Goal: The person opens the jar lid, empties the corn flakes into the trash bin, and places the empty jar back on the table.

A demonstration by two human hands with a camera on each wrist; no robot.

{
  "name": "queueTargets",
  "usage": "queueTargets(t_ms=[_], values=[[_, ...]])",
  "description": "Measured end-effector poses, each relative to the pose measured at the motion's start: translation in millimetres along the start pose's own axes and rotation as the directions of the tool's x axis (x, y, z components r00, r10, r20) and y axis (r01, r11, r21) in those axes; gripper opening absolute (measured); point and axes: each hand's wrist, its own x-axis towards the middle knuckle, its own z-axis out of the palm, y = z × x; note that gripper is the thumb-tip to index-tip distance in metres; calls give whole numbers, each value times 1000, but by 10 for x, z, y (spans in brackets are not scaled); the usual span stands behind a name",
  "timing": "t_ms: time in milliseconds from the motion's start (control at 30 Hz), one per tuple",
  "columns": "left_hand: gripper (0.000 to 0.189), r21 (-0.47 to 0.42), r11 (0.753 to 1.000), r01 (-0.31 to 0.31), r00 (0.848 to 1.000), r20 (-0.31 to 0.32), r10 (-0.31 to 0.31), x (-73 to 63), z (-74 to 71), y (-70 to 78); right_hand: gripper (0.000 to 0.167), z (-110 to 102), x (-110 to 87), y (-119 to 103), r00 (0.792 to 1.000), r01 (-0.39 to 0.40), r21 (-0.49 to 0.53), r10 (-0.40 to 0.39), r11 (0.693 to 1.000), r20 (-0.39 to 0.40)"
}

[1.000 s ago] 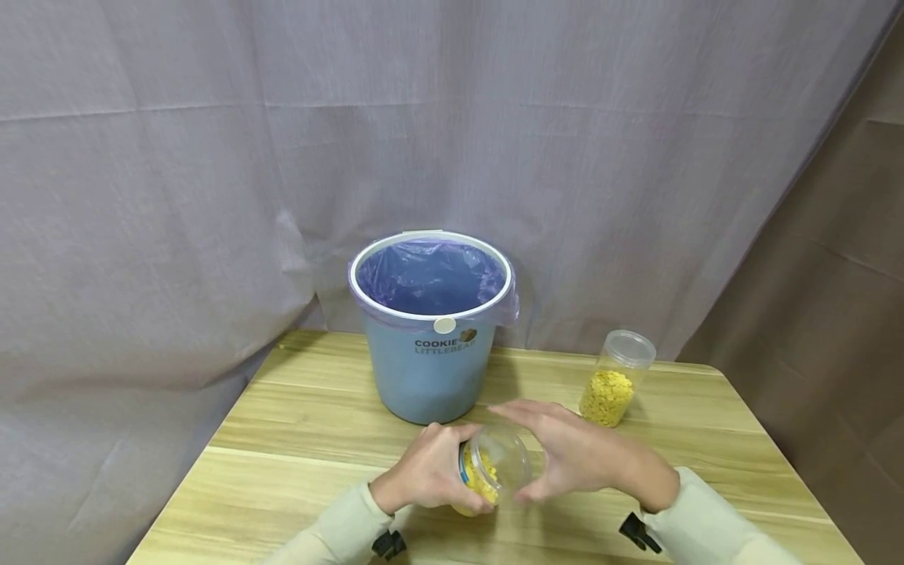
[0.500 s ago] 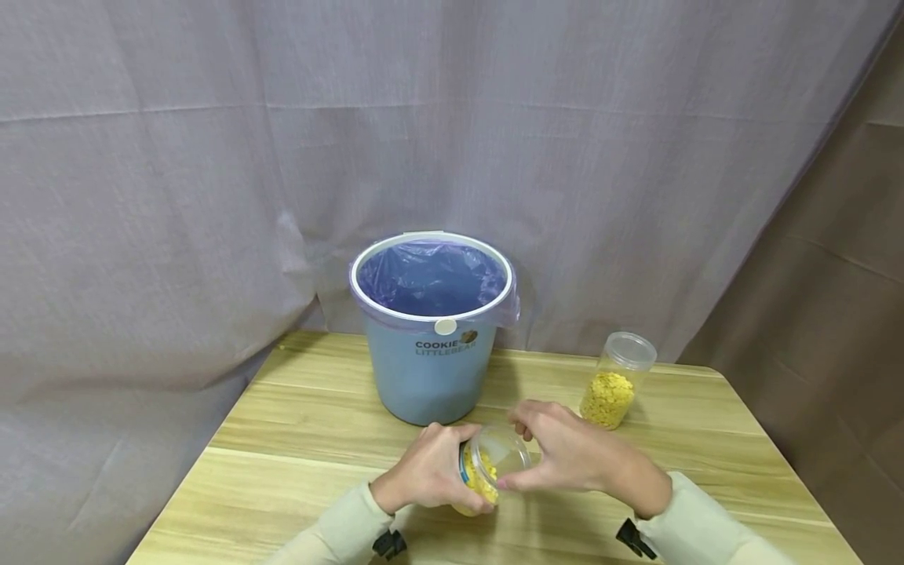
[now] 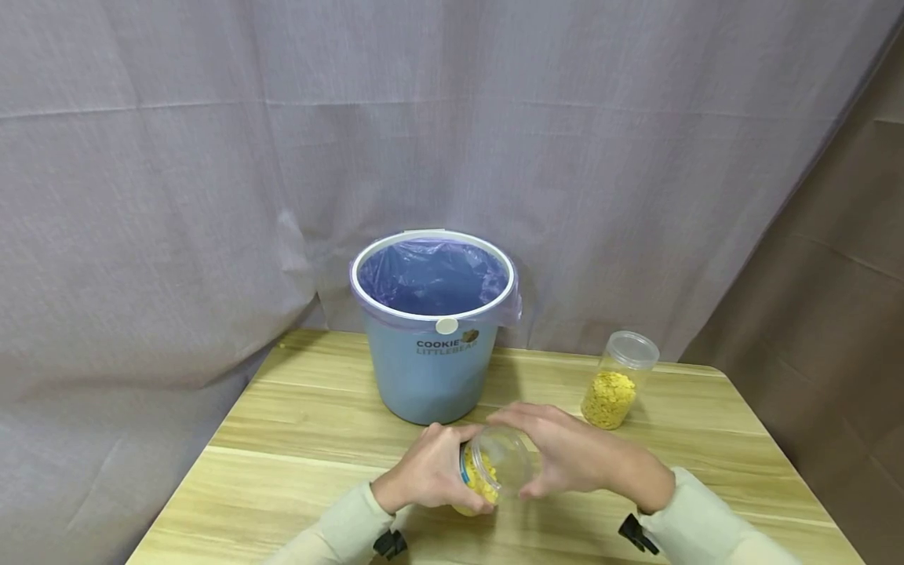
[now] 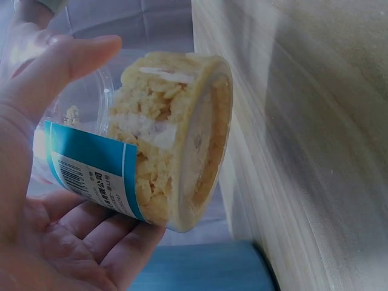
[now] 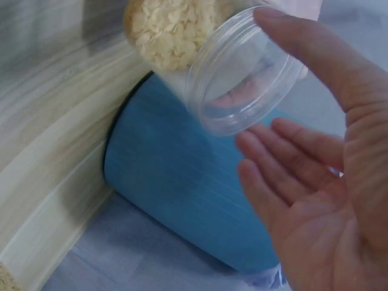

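Note:
My left hand [image 3: 432,471] grips a clear plastic jar [image 3: 481,475] of yellow flakes, tilted with its round clear lid [image 3: 505,455] towards the right. In the left wrist view, the thumb lies above the jar and the fingers below, over a blue-and-white label [image 4: 91,167]. My right hand [image 3: 570,453] is spread around the lid. In the right wrist view, its thumb tip [image 5: 270,15] is right at the lid's rim, and the other fingers [image 5: 285,157] extend loosely below it.
A light blue bucket [image 3: 432,377] with a white rim and purple liner bag stands behind the hands. To the right is a second lidded jar [image 3: 610,396] of yellow flakes. The wooden table [image 3: 282,439] ends at a grey curtain [image 3: 212,196].
Half a second ago the right fingers were curled in at the lid; now they are spread around it again, as one second ago. The left hand and jar have stayed in place.

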Motion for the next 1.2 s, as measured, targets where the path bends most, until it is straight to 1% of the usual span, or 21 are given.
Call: queueTargets(t_ms=[67, 100, 200, 300, 433, 567, 633, 733, 867, 933, 1033, 1100, 1200], values=[[74, -10, 1000, -1, 1000, 2, 1, 2, -3, -1, 95, -29, -15, 3, 1000, 9, -10, -9, 1000, -2], [74, -13, 1000, -3, 1000, 1, 3, 4, -5, -1, 97, -43, -22, 4, 1000, 1, -8, -1, 1000, -5], [75, -10, 1000, -7, 1000, -4, 7, 15, -14, 2, 95, -70, -31, 7, 999, -47, -5, 47, 999, -23], [76, 6, 1000, -5, 1000, -13, 5, 19, -20, 7, 89, -72, -18, 2, 994, -97, -2, 97, 995, -42], [75, 18, 1000, 2, 1000, -17, -1, 18, -18, 14, 78, -32, 10, -19, 990, -131, 17, 131, 991, -55], [73, 5, 1000, 4, 1000, -9, -4, 21, -11, 21, 69, 12, 20, -48, 983, -179, 52, 181, 982, -32], [72, -5, 1000, 2, 1000, -4, -2, 22, -8, 24, 67, 20, 17, -59, 980, -194, 62, 195, 979, -22], [72, -1, 1000, -4, 1000, -3, 4, 19, -7, 29, 66, 21, 15, -65, 982, -187, 76, 188, 979, -10], [75, -1, 1000, -4, 1000, 3, 4, 7, -12, 37, 71, 3, 12, -63, 991, -137, 61, 137, 989, 5], [75, -12, 1000, -1, 1000, 8, 1, -1, -14, 39, 75, -14, 12, -63, 995, -100, 36, 100, 994, 10], [74, -22, 1000, 5, 1000, 9, -4, -9, -15, 40, 87, -43, 5, -73, 998, -61, 6, 61, 998, 18], [72, -20, 1000, 6, 1000, 6, -6, -13, -14, 40, 91, -58, -3, -80, 998, -60, 1, 60, 998, 19], [72, -12, 1000, 7, 1000, 0, -7, -13, -13, 43, 90, -66, -15, -92, 995, -96, 3, 96, 995, 3]])
